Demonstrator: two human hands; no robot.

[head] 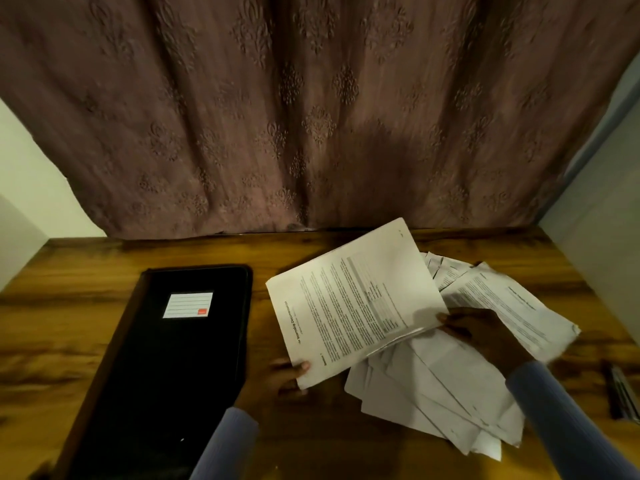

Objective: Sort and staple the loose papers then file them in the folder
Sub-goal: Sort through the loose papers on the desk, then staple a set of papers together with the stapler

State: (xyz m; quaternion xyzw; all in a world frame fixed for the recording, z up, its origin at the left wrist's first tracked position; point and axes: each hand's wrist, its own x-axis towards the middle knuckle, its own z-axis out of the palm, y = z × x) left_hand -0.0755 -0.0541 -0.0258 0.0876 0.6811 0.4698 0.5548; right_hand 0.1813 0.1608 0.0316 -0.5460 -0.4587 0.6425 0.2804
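Held sheet: a printed sheet (353, 303) of paper, text running sideways, is lifted clear of the pile and tilted, its far corner up toward the curtain; it sits right of centre on the table.
Left hand: the left hand (289, 374) pinches the sheet's near left corner, thumb on top of the paper, the other fingers underneath and mostly hidden.
Right hand: the right hand (481, 332) grips the sheet's right edge, thumb tip on the printed face, fingers curled behind it; the hand is over the pile.
Loose papers: a messy pile of papers (436, 393) lies on the table under and to the right of the held sheet, sheets fanned at different angles, some printed side up at the far right, others showing blank faces nearer the person.
Folder: a black folder (166, 368) lies flat and closed on the left of the table, just beside the left hand, with a white lined label (188, 304) bearing a small red mark on its far part.
Sleeves: both forearms wear blue sleeves (561, 420).
Table: a wooden table (69, 306) with dark grain.
Right edge: a dark, slim object (620, 393) lies at the near right of the table; too blurred to tell what it is.
Background: a brownish patterned curtain (311, 116) hangs behind the far edge of the table.
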